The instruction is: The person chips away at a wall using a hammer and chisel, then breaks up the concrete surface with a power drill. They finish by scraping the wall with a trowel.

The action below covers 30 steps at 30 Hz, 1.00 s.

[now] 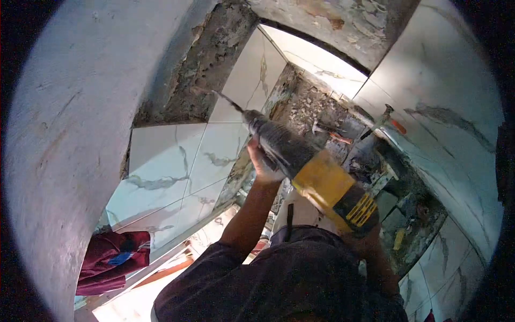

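One head-worn, wide-angle view is given, aimed at close range along the hammer drill [316, 180] toward the tiled wall [171, 155].

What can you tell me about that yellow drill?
The drill is a bulky power tool: yellow body, black rear with yellow stripes, dark grey barrel. Its thin bit points up-left at rough bare mortar beside marbled tiles. The left hand grips the barrel; the right hand, mostly hidden, holds the rear.
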Available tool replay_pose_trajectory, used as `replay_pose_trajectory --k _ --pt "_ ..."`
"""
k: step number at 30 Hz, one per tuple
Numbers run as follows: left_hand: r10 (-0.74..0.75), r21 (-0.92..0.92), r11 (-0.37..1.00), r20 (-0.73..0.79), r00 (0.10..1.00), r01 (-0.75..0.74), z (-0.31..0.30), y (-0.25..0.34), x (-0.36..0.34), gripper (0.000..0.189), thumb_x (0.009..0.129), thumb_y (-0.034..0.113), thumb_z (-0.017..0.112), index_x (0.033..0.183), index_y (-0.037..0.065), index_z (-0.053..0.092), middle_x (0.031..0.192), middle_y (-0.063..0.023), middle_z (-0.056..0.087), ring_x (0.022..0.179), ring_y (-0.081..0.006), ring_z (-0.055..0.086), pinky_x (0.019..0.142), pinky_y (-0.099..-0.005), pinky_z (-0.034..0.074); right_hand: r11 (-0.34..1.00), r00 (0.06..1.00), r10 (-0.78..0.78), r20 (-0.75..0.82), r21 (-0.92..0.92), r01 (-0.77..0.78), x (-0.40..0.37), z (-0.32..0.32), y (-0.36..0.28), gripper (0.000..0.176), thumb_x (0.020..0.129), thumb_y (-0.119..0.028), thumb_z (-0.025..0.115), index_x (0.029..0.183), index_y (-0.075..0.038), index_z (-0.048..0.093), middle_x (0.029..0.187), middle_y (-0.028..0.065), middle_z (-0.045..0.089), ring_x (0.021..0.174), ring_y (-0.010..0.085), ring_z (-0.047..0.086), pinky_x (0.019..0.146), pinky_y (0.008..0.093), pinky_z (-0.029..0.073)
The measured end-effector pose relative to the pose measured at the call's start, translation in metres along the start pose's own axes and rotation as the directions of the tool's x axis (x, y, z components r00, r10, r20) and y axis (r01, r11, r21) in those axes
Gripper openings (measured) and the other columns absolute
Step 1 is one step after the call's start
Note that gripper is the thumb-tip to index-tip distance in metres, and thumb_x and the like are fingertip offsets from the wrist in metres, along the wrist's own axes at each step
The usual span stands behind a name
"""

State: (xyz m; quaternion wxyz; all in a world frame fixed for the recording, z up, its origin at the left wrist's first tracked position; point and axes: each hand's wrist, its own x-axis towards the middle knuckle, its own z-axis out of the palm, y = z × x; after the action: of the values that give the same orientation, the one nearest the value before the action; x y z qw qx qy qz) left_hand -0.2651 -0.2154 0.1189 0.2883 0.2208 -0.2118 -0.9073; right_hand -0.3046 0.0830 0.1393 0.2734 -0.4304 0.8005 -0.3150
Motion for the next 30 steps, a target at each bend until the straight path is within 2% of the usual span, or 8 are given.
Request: replay_pose_trajectory --k 3,5,8,15,20,22,28,30 --pt "-0.027 0.153 0.988 0.227 0.973 -0.008 0.003 0.012 -0.001 0.066 0.077 0.062 0.047 0.107 0.002 0.05 0.098 -0.0134 0.057 0.089 -0.0272 0.055 0.077 -0.0414 0.047 0.943 0.988 0.119 -0.094 0.323 -0.083 0.005 0.009 -0.012 0.053 0.074 -0.03 0.066 0.118 -0.008 0.048 0.116 0.0118 0.053 0.11 0.0286 0.05 0.097 0.048 0.033" --pt "-0.039 0.161 0.987 0.205 0.978 0.006 0.007 0.022 -0.001 0.065 0.078 0.061 0.047 0.105 0.003 0.051 0.098 -0.0134 0.057 0.088 -0.0272 0.056 0.076 -0.0412 0.047 0.692 0.978 0.2 -0.058 0.715 -0.099 0.02 0.002 -0.029 0.064 0.07 -0.031 0.069 0.121 -0.005 0.042 0.114 0.0145 0.052 0.108 0.0301 0.051 0.095 0.0449 0.036" --pt "0.056 0.252 0.964 0.099 0.993 -0.08 0.001 0.035 0.006 0.06 0.08 0.058 0.044 0.103 0.003 0.051 0.097 -0.0135 0.057 0.084 -0.0272 0.056 0.074 -0.0414 0.048 0.608 0.99 0.108 -0.09 0.794 0.006 0.043 0.002 -0.039 0.071 0.066 -0.029 0.071 0.122 0.0 0.039 0.112 0.0165 0.052 0.106 0.0283 0.052 0.091 0.0405 0.04" --pt "0.07 0.237 0.97 -0.043 0.997 -0.058 -0.025 0.062 0.038 0.056 0.079 0.054 0.046 0.101 0.004 0.056 0.091 -0.0108 0.059 0.082 -0.0268 0.055 0.071 -0.0411 0.046 0.643 0.99 0.144 0.008 0.76 -0.099 0.068 0.02 -0.055 0.082 0.065 -0.013 0.072 0.132 -0.005 0.026 0.116 0.0153 0.052 0.106 0.0236 0.053 0.089 0.0354 0.043" --pt "-0.039 0.064 0.998 0.169 0.985 0.029 -0.021 0.074 0.034 0.066 0.072 0.058 0.056 0.109 0.004 0.05 0.093 -0.0122 0.056 0.083 -0.0278 0.055 0.076 -0.041 0.046 0.588 0.98 0.05 0.194 0.787 -0.186 0.075 0.02 -0.092 0.083 0.069 -0.019 0.068 0.133 0.0 0.02 0.114 0.019 0.051 0.106 0.0277 0.053 0.09 0.039 0.042" --pt "-0.091 -0.133 0.986 0.102 0.991 0.104 -0.018 0.074 0.028 0.064 0.073 0.059 0.053 0.106 0.004 0.051 0.093 -0.0115 0.056 0.085 -0.027 0.053 0.076 -0.0411 0.045 0.54 0.992 -0.008 0.127 0.835 -0.103 0.067 0.004 -0.096 0.086 0.068 -0.02 0.07 0.133 0.0 0.018 0.115 0.0193 0.051 0.106 0.028 0.053 0.09 0.0397 0.042" --pt "-0.017 0.16 0.987 -0.075 0.997 0.029 -0.021 0.042 0.01 0.061 0.079 0.058 0.045 0.105 0.003 0.054 0.094 -0.0122 0.059 0.084 -0.0274 0.056 0.075 -0.0427 0.047 0.752 0.97 0.081 -0.227 0.653 0.09 0.023 -0.003 -0.067 0.076 0.069 -0.021 0.068 0.128 0.001 0.026 0.112 0.0172 0.052 0.106 0.0293 0.052 0.094 0.0401 0.038" --pt "-0.045 0.108 0.993 0.006 0.999 0.044 0.003 0.032 0.008 0.049 0.082 0.05 0.048 0.102 0.006 0.056 0.092 -0.0122 0.062 0.083 -0.0274 0.06 0.078 -0.0428 0.048 0.769 0.985 0.086 -0.152 0.638 0.031 0.024 -0.011 -0.059 0.074 0.069 -0.021 0.067 0.127 0.001 0.028 0.112 0.0174 0.052 0.107 0.0292 0.052 0.094 0.0399 0.038"
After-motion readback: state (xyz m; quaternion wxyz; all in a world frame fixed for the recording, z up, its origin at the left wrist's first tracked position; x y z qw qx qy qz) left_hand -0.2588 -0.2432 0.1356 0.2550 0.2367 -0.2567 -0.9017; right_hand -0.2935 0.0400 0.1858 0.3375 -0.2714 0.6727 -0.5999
